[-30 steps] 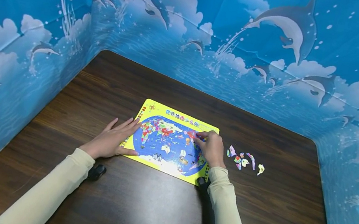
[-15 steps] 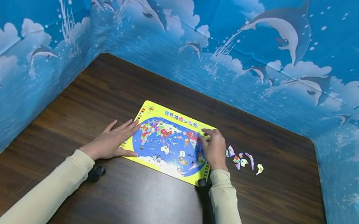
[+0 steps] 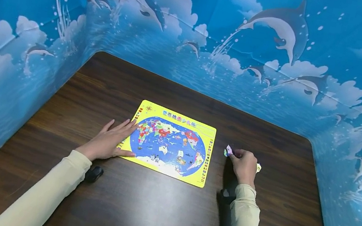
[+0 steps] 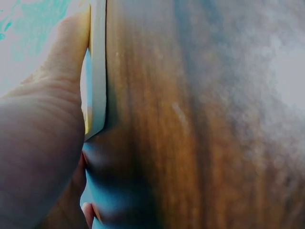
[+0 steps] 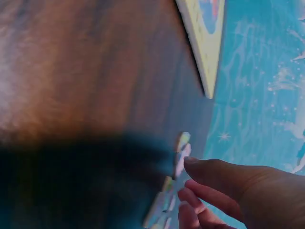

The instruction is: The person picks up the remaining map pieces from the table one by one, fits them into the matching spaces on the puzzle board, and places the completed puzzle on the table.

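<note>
A yellow-bordered world map puzzle board (image 3: 196,180) lies on the table, its blue map largely filled with coloured land shapes. My left hand (image 3: 107,140) rests on its left edge with fingers spread and the thumb along the near corner. In the left wrist view, the thumb side of that hand lies against the board's edge. Right of the board, my right hand (image 3: 245,168) is over the loose puzzle pieces, covering several. Its bent fingers and thumb stand apart, thumb tip right at a pinkish-white piece (image 5: 183,160). A pale yellow piece (image 3: 258,168) shows beyond the hand.
The brown wooden table (image 3: 148,216) has rounded corners. A blue dolphin-print cloth (image 3: 216,34) hangs around its back and sides. Dark wrist devices sit below the left wrist (image 3: 93,174) and right wrist (image 3: 226,196). Flag pictures run along the board's right margin.
My right hand has left the board's right part and moved right to the loose pieces. The map's right side now shows. My left hand stays on the board's left edge.
</note>
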A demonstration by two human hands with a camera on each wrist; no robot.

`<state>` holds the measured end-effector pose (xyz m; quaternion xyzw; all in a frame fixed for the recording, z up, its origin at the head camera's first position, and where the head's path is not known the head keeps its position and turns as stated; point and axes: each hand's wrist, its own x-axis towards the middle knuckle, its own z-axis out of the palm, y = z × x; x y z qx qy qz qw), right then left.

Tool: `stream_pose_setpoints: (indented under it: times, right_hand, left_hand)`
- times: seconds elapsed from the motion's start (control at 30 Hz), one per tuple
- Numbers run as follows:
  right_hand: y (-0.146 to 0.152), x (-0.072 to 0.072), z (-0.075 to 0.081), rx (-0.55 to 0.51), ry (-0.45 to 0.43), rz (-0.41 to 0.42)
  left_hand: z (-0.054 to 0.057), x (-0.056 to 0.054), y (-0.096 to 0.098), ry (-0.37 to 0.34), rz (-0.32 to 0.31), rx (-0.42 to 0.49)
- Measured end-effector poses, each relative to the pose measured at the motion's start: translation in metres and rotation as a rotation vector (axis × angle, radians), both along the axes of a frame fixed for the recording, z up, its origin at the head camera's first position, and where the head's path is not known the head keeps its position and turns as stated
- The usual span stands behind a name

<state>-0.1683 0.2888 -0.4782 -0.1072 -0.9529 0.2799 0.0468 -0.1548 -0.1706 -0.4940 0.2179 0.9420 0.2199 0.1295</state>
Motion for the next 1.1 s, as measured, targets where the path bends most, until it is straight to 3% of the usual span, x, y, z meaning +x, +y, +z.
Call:
stream_pose_setpoints:
  times: [0.53, 0.77, 0.97, 1.1]
  right_hand:
    - [0.001, -0.004, -0.008, -0.109, -0.006, -0.067]
    - [-0.002, -0.005, -0.011, -0.169, 0.035, -0.098]
    - [-0.012, -0.006, -0.007, -0.229, 0.078, -0.083]
    - [-0.027, -0.009, 0.000, -0.326, 0.074, -0.051]
  left_hand:
    - [-0.005, 0.000, 0.001, 0.010, 0.007, -0.007]
    - [-0.005, 0.001, 0.000, 0.004, 0.010, -0.003]
    - [-0.004, 0.001, 0.000, 0.009, 0.008, 0.000]
    - [-0.002, 0.001, 0.000, 0.008, 0.011, 0.003]
